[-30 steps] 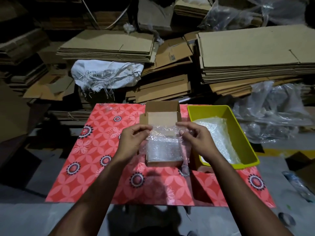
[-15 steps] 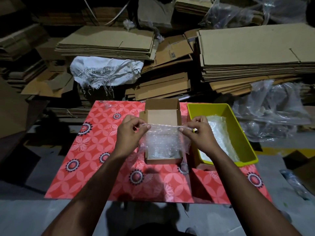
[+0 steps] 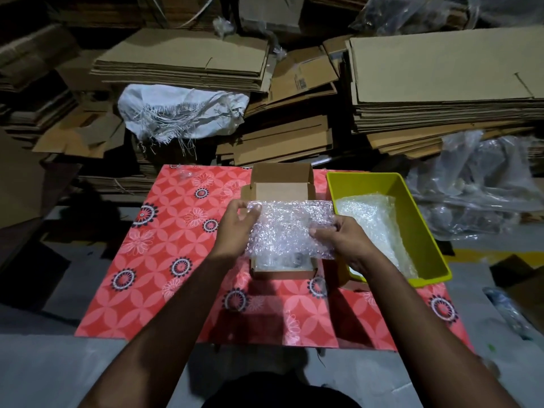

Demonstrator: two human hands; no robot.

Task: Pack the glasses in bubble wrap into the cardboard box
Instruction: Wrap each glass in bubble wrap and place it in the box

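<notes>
A small open cardboard box [image 3: 281, 179] stands on the red patterned mat [image 3: 164, 260], its lid flap raised at the far side. Over the box I hold a sheet of bubble wrap [image 3: 290, 228] spread between both hands. My left hand [image 3: 237, 228] pinches its left edge near the top corner. My right hand [image 3: 341, 240] pinches its right edge lower down. Through the wrap a dark shape shows faintly in the box's near end; I cannot tell whether it is the glasses.
A yellow-green plastic bin [image 3: 418, 219] with more bubble wrap [image 3: 374, 219] stands right of the box. Stacks of flattened cardboard [image 3: 441, 83] and a white sack [image 3: 182, 113] fill the back. Clear plastic bags [image 3: 477, 184] lie at the right.
Both hands lifted the bubble wrap up off the box and stretched it wider. My right hand has dropped lower along the right edge.
</notes>
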